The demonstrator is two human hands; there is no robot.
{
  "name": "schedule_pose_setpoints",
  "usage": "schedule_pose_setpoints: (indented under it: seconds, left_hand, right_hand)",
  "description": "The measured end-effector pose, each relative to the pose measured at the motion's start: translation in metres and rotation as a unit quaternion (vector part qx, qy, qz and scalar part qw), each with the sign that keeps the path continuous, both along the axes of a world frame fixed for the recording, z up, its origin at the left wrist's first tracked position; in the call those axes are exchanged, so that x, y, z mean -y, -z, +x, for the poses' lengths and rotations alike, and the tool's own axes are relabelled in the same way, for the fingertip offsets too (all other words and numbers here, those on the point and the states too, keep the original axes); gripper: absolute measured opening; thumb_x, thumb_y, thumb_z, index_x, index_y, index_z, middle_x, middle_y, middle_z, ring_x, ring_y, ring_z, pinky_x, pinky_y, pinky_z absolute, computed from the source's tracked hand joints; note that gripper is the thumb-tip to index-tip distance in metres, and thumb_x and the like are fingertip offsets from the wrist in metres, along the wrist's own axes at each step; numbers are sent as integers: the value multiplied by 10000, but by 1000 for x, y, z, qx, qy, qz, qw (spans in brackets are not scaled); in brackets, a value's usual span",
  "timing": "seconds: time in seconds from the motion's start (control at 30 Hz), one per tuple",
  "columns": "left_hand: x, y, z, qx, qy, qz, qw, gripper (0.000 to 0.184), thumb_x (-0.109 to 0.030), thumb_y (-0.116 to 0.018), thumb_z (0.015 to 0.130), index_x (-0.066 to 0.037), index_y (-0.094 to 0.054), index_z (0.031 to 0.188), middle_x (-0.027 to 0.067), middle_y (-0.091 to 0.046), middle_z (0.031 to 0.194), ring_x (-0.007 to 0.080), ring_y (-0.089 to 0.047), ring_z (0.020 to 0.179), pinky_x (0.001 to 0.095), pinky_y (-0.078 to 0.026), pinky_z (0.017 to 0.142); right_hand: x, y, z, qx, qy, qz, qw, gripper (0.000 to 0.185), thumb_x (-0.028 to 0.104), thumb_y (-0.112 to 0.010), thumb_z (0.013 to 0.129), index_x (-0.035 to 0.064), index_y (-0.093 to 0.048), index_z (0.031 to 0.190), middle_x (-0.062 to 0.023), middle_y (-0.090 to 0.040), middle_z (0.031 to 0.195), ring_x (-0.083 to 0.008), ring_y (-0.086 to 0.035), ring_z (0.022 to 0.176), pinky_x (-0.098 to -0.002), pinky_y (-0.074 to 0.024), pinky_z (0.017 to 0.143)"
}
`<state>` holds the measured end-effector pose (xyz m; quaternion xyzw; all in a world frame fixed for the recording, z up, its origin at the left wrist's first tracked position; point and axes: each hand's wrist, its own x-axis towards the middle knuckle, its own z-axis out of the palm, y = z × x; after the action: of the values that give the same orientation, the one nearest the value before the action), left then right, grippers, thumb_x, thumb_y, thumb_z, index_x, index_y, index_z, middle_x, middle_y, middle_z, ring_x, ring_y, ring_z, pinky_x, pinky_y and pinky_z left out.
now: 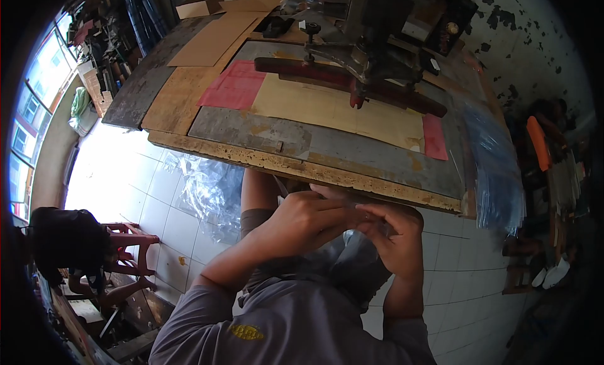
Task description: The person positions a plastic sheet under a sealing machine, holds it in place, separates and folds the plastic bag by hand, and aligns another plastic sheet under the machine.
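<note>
My left hand (308, 219) is in front of the table's near edge, above my lap, with its fingers bent toward the right. My right hand (397, 231) meets it there, thumb and fingers curled inward. The fingertips of both hands come together, and whatever is between them is hidden or too small to make out. Just beyond my hands is the worn wooden edge (302, 170) of the worktable. On it lies a grey board (245, 131) with a yellow sheet (333, 111) flanked by a red piece (233, 85) and another red piece (435, 137).
A dark metal press (358, 66) with long bars stands over the yellow sheet. Clear plastic sheets (497, 170) hang at the table's right end. Crumpled clear plastic (211, 192) lies on the tiled floor. Another person (66, 248) is at the left near a red stool (132, 239).
</note>
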<state>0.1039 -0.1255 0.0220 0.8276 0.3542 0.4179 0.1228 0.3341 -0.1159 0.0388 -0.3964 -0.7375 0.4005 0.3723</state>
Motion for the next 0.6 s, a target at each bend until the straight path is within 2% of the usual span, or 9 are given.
schedule_pose_setpoints:
  seconds: [0.07,0.17,0.27,0.37,0.47,0.57,0.6]
  left_hand:
    - [-1,-2,-1,13,14,-16,1000,275,-187,-802,923,-124,-767,1188,24,-734,876,232,-714,745,391,-551,672]
    - [-1,-6,-1,13,14,-41,999,242,-177,-797,933,-113,-753,1163,37,-748,892,245,-737,789,393,-567,692]
    - [-5,1,1,23,27,-27,999,255,-168,-790,944,-105,-708,1177,51,-754,894,260,-741,777,391,-579,700]
    - [-1,2,-1,28,28,-112,993,278,-203,-790,946,-79,-642,1146,68,-769,959,333,-750,850,433,-588,737]
    - [4,-10,-7,31,-11,-235,972,404,-288,-840,910,-72,-607,1160,38,-769,888,316,-754,812,425,-573,684]
    - [-1,0,-30,-65,-24,-241,968,498,-358,-887,859,-79,-621,1174,-2,-754,799,297,-749,747,415,-556,642]
    - [-3,3,-40,-70,-11,-195,978,498,-390,-907,828,-91,-668,1147,-30,-730,738,261,-734,674,389,-550,635]
  right_hand:
    - [0,0,0,-27,12,-31,999,280,84,-845,906,-12,-785,1163,-98,-777,1038,-162,-720,936,-291,-546,866]
    - [-2,-3,-3,-21,8,24,999,245,75,-809,943,-19,-780,1167,-92,-778,1042,-143,-719,945,-287,-547,860]
    - [-3,1,-4,-25,19,20,999,258,88,-822,937,-22,-779,1166,-90,-776,1038,-140,-716,928,-284,-547,856]
    - [-5,4,2,-28,9,-37,999,233,95,-820,948,-29,-780,1141,-86,-777,1026,-138,-714,924,-278,-547,860]
    - [-12,24,9,-29,52,-35,998,221,105,-838,934,6,-801,1128,-49,-795,948,-89,-725,864,-233,-550,780]
    - [-17,27,19,-79,73,-59,992,196,96,-822,957,-7,-792,1121,-32,-788,937,-78,-712,858,-229,-544,779]
    - [-19,25,23,-95,77,-72,990,192,96,-815,966,-11,-788,1123,-34,-784,937,-79,-708,863,-228,-541,787]
